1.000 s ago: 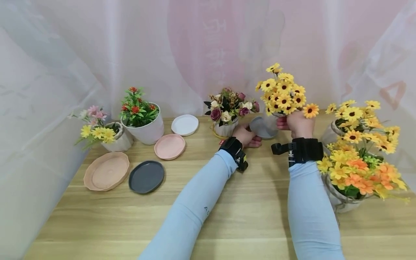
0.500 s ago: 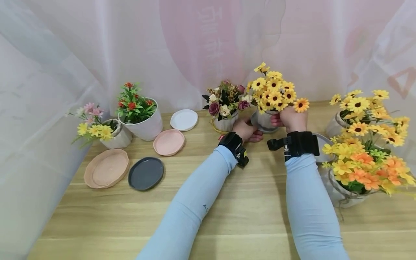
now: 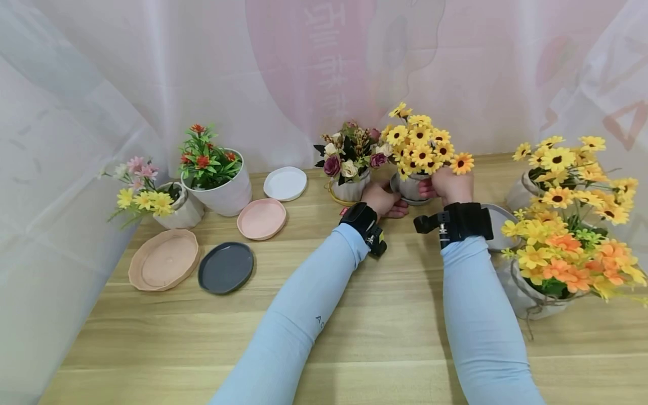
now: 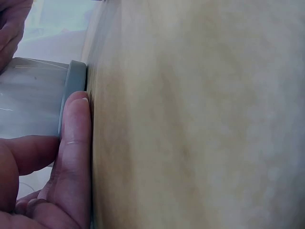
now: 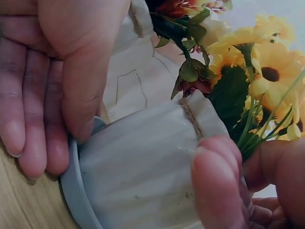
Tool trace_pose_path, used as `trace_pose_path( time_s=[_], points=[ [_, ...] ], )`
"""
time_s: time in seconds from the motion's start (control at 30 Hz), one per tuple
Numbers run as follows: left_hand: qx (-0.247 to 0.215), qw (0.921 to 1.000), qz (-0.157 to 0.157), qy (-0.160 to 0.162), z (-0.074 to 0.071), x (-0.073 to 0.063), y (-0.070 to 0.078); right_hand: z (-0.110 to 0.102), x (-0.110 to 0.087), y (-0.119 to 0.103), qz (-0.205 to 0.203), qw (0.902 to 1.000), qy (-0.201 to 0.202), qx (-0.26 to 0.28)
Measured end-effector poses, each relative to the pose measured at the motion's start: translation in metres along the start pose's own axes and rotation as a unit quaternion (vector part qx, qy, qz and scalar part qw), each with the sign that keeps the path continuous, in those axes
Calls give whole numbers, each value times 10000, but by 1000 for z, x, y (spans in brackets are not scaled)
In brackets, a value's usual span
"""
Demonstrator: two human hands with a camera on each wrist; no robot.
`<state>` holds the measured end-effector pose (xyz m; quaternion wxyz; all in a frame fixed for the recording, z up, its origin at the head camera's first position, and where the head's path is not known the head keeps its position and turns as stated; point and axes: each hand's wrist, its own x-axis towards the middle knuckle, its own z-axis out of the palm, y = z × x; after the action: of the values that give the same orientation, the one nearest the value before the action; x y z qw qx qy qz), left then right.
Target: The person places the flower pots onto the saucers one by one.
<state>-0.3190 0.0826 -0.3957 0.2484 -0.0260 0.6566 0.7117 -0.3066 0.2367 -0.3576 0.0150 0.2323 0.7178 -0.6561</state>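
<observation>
A: Room?
B: Pale sheet drape with a faded pink print (image 3: 202, 67), behind and both sides. Looks soft, no use as a backstop.
A: Surface?
B: Light wood-grain table (image 3: 374, 337). Flat, looks smooth, so light stuff probably skates if nudged.
A: The piece in hand?
B: Yellow dark-centred daisy bunch (image 3: 420, 147) in an off-white, rippled, ceramic-looking pot (image 5: 143, 167). Back of table, right of centre, roughly upright, base inside the saucer rim. The off-white pot of purple and cream roses (image 3: 352, 188) is just beside it.
A: Handling?
B: Bunch looks artificial: light, bendy, poor handle. Pot I'd guess stiff, modest weight, chips if knocked. Slight sheen, may slip. Take it by the wall just below the lip.
A: Right hand (image 3: 453, 185)?
B: Gripping the pot near its lip, fingers close to the stems.
A: Saucer?
B: Shallow grey round saucer (image 5: 76, 191). Probably rigid and light; hold by the edge.
A: Left hand (image 3: 382, 201)?
B: Pinching that edge: thumb inside, straight fingers outside, low along the wood.
A: Brown twine band (image 5: 190, 117)?
B: Thin. Wouldn't lift by it.
</observation>
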Motion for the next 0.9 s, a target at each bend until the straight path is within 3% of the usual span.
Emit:
trace_pose_path(
  time_s=[0.47, 0.9],
  points=[
    [116, 9997, 128, 151, 1, 3, -2, -2, 7, 3, -246, 9997, -32, -38],
    [268, 9996, 1, 45, 0, -7, 5, -2, 10, 10, -256, 9996, -116, -76]
  ],
)
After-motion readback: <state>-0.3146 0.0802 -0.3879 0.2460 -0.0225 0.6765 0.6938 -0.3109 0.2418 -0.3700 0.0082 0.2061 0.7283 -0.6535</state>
